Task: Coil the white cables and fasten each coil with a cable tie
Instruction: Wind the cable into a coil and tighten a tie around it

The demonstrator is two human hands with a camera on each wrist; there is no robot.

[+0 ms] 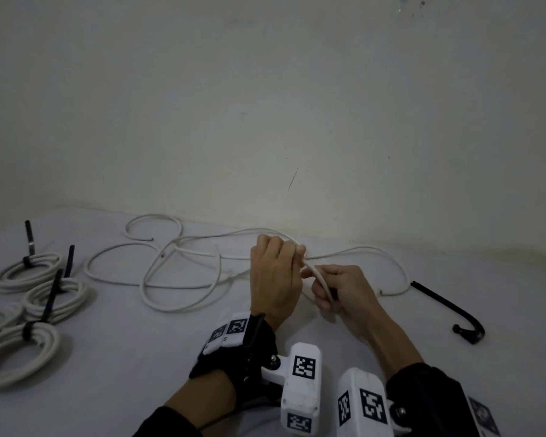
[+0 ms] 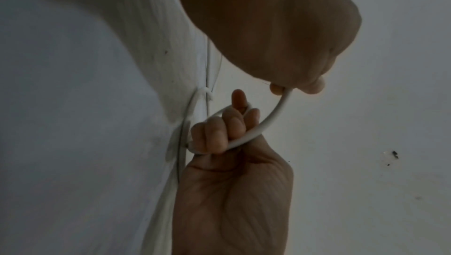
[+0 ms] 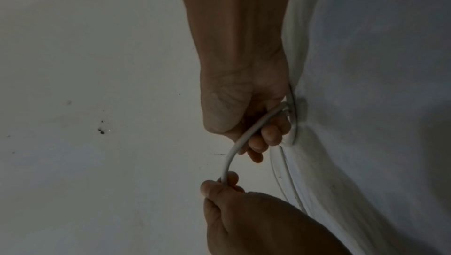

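A loose white cable sprawls in loops over the white cloth by the wall. My left hand pinches a stretch of it between thumb and fingertip. My right hand grips the same cable just below, fingers curled round it. In the left wrist view the left hand pinches the cable, which arcs down into the right hand. The right wrist view shows the right hand wrapped round the cable and the left hand pinching it below. A loose black cable tie lies to the right.
Several finished white coils, each bound with a black tie, lie at the left: one at the back, one in the middle, one nearer me. A pale wall rises just behind the cloth-covered surface.
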